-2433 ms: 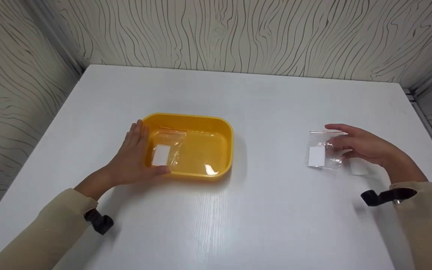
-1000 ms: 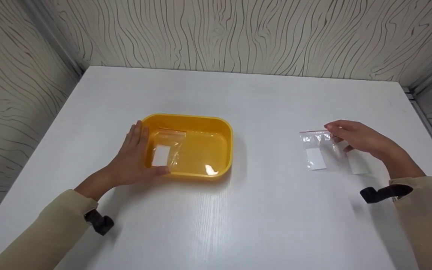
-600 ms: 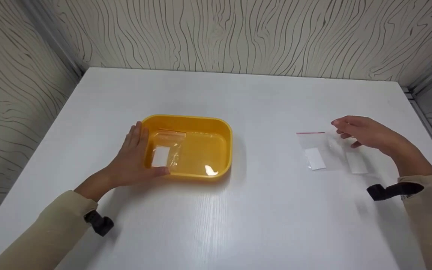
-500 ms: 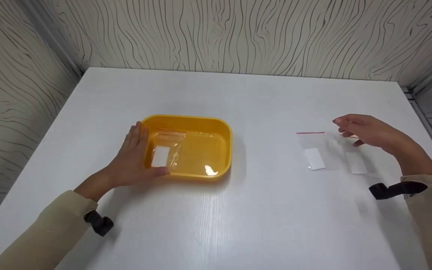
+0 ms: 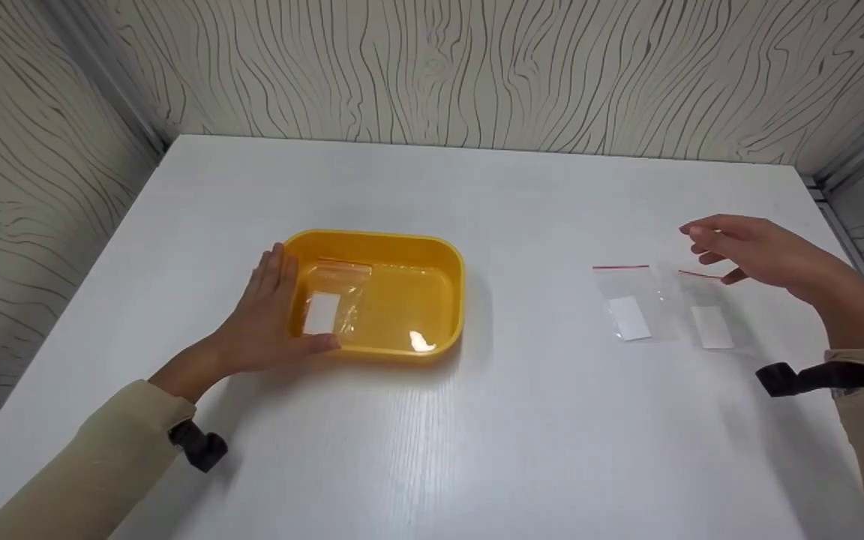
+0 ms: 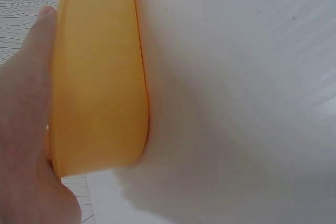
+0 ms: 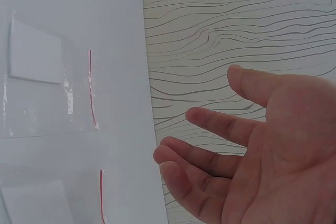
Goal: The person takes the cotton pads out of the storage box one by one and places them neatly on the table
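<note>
A yellow plastic tray (image 5: 406,345) stands on the white table in the head view, with a small zip bag (image 5: 346,300) holding a white card inside at its left end. Along that end rests my left hand (image 5: 263,322), its fingers straight on the outer side and its thumb over the front rim. Two more clear zip bags with red seal lines lie to the right, the left bag (image 5: 631,315) close beside the right bag (image 5: 711,326). Each contains a white piece. My right hand (image 5: 762,251) hovers past their seal ends, fingers loosely bent, holding nothing.
The white table (image 5: 522,435) runs back to a wall (image 5: 477,75) with a wood-grain line pattern. Black wrist cameras are worn at both cuffs, the left camera (image 5: 199,446) near the tray's front side.
My right hand has let go of a zip bag, which now lies flat beside the other one, and has drawn back up and right. The left hand and tray stay put.
</note>
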`<control>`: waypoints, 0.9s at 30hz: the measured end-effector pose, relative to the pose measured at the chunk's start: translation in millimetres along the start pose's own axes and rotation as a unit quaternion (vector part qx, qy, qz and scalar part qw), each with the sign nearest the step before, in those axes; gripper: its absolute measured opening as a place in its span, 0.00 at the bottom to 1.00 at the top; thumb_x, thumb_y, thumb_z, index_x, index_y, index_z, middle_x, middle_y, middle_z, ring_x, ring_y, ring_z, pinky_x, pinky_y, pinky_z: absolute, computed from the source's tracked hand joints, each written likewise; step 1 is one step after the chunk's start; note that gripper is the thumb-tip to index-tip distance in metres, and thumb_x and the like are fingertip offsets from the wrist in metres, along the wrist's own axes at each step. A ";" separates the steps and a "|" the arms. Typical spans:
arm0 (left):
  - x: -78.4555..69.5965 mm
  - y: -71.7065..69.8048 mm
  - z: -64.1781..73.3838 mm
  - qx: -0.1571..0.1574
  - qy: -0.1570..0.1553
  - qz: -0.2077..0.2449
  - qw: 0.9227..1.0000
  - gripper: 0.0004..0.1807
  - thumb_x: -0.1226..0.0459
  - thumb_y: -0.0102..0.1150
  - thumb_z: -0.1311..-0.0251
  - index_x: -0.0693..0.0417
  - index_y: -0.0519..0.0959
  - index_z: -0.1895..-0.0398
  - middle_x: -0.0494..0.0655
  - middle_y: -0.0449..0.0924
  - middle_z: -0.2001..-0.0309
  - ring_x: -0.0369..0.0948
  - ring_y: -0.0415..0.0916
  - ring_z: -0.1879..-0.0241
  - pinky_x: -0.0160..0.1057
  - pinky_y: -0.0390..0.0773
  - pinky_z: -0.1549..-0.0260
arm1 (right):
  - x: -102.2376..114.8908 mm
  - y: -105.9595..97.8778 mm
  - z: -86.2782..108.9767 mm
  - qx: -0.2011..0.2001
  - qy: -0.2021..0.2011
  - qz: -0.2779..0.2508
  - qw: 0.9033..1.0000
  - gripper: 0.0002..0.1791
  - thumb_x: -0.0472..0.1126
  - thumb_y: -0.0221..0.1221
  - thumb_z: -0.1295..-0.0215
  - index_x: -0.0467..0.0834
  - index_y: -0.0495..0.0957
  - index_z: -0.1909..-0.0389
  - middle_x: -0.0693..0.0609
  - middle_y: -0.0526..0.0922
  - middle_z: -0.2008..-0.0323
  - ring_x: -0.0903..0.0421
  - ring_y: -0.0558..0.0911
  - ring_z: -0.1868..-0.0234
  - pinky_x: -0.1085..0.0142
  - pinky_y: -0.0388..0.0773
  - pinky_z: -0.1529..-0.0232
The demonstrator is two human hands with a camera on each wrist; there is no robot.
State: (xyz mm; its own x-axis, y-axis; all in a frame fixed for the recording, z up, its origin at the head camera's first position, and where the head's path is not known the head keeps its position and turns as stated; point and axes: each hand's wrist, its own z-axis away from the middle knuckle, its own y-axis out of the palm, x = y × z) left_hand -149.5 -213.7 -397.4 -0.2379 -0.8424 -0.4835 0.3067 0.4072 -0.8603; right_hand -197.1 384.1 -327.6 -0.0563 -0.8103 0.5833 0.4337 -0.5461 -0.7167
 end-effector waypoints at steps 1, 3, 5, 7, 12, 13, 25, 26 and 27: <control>0.1 0.1 -0.1 -0.001 0.001 0.000 1.000 0.72 0.35 0.66 0.45 0.69 0.29 0.21 0.65 0.17 0.21 0.61 0.19 0.22 0.63 0.32 0.26 | 0.2 -0.6 0.3 -0.001 -0.002 0.000 1.000 0.34 0.56 0.38 0.17 0.35 0.58 0.24 0.31 0.68 0.34 0.62 0.77 0.45 0.71 0.80 0.56; 0.2 0.3 -0.2 -0.001 0.004 0.000 1.000 0.72 0.36 0.66 0.45 0.69 0.29 0.21 0.65 0.17 0.21 0.61 0.19 0.22 0.63 0.31 0.26 | 0.9 -1.2 0.6 -0.003 -0.007 0.000 1.000 0.34 0.56 0.38 0.17 0.35 0.58 0.24 0.31 0.69 0.34 0.62 0.77 0.45 0.71 0.80 0.56; 0.1 0.4 -0.1 -0.003 0.006 0.002 1.000 0.72 0.36 0.66 0.45 0.69 0.29 0.21 0.65 0.18 0.21 0.61 0.19 0.22 0.62 0.31 0.25 | 1.9 -1.3 1.1 -0.006 -0.012 -0.007 1.000 0.34 0.56 0.39 0.17 0.36 0.59 0.24 0.33 0.70 0.35 0.61 0.78 0.45 0.70 0.81 0.56; -0.2 0.4 0.1 -0.004 0.006 0.004 1.000 0.72 0.36 0.67 0.45 0.69 0.29 0.21 0.66 0.19 0.21 0.61 0.19 0.22 0.62 0.31 0.25 | 3.4 -1.1 1.9 -0.009 -0.015 -0.017 1.000 0.33 0.57 0.39 0.17 0.37 0.60 0.24 0.35 0.72 0.36 0.64 0.78 0.47 0.70 0.81 0.55; -1.2 -0.2 1.2 -0.003 -0.002 0.008 1.000 0.73 0.35 0.67 0.46 0.69 0.30 0.21 0.66 0.20 0.21 0.61 0.19 0.21 0.62 0.33 0.25 | 6.6 0.5 3.9 -0.012 -0.022 -0.051 0.998 0.33 0.59 0.42 0.18 0.40 0.63 0.25 0.42 0.75 0.39 0.72 0.80 0.51 0.67 0.82 0.54; -1.2 -0.3 1.3 -0.003 -0.003 0.008 1.000 0.73 0.36 0.67 0.46 0.69 0.30 0.21 0.66 0.20 0.21 0.61 0.19 0.21 0.62 0.33 0.25 | 7.2 0.8 4.1 -0.012 -0.025 -0.057 0.998 0.33 0.59 0.42 0.19 0.41 0.63 0.26 0.43 0.75 0.40 0.71 0.80 0.51 0.67 0.82 0.53; 1.2 1.1 -0.5 -0.003 0.002 0.002 1.000 0.73 0.35 0.67 0.46 0.68 0.29 0.21 0.64 0.18 0.21 0.61 0.19 0.21 0.62 0.31 0.25 | 14.1 4.5 5.7 -0.007 -0.052 -0.098 0.994 0.30 0.58 0.41 0.18 0.46 0.64 0.25 0.55 0.79 0.43 0.65 0.83 0.47 0.69 0.81 0.50; 1.2 1.1 -0.6 -0.003 0.002 0.001 1.000 0.73 0.35 0.66 0.46 0.68 0.29 0.21 0.64 0.18 0.21 0.61 0.19 0.21 0.62 0.31 0.25 | 15.2 5.5 5.5 -0.005 -0.055 -0.103 0.993 0.30 0.58 0.41 0.18 0.46 0.64 0.25 0.55 0.79 0.42 0.65 0.83 0.47 0.69 0.81 0.50; 1.1 1.1 -0.6 -0.002 0.002 0.002 1.000 0.73 0.35 0.66 0.46 0.68 0.29 0.21 0.64 0.18 0.21 0.60 0.19 0.21 0.62 0.31 0.25 | 15.4 6.4 5.0 -0.003 -0.059 -0.109 0.992 0.30 0.58 0.41 0.18 0.46 0.64 0.25 0.55 0.79 0.42 0.64 0.83 0.47 0.69 0.81 0.49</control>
State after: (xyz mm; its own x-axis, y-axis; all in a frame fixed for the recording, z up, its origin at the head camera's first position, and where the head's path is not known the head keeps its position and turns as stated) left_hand -149.9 -214.0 -399.0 -0.2411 -0.8392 -0.4874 0.3034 0.4119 -0.8592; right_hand -190.7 369.2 -321.2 -0.0423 -0.6416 0.7659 0.4171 -0.7079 -0.5700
